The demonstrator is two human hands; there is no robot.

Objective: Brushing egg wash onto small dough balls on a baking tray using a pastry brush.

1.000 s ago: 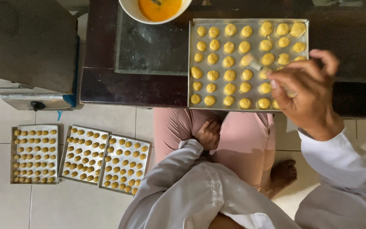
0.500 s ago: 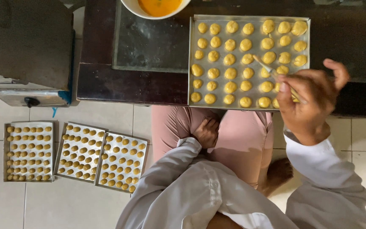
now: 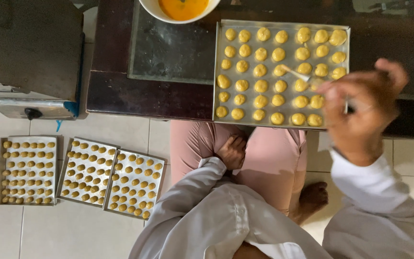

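My right hand point(image 3: 360, 108) is blurred and grips a thin pastry brush point(image 3: 299, 74) whose pale tip rests among the dough balls on the metal baking tray point(image 3: 217, 103). The tray lies on a low dark table point(image 3: 120, 91) and holds rows of yellow glazed dough balls point(image 3: 260, 71). A white bowl of orange-yellow egg wash point(image 3: 180, 8) stands at the table's far edge, left of the tray. My left hand point(image 3: 232, 151) lies curled on my pink-trousered lap, holding nothing. White sleeves cover both arms.
Three trays of small dough balls point(image 3: 27, 170) point(image 3: 86, 171) point(image 3: 134, 184) lie side by side on the white tiled floor at the left. A dark metal appliance point(image 3: 29, 52) stands at the upper left. My bare foot point(image 3: 312, 197) rests on the floor below the table.
My right hand has shifted right and slightly up, drawing the brush tip toward the middle rows of the tray. The left hand has stayed on my lap.
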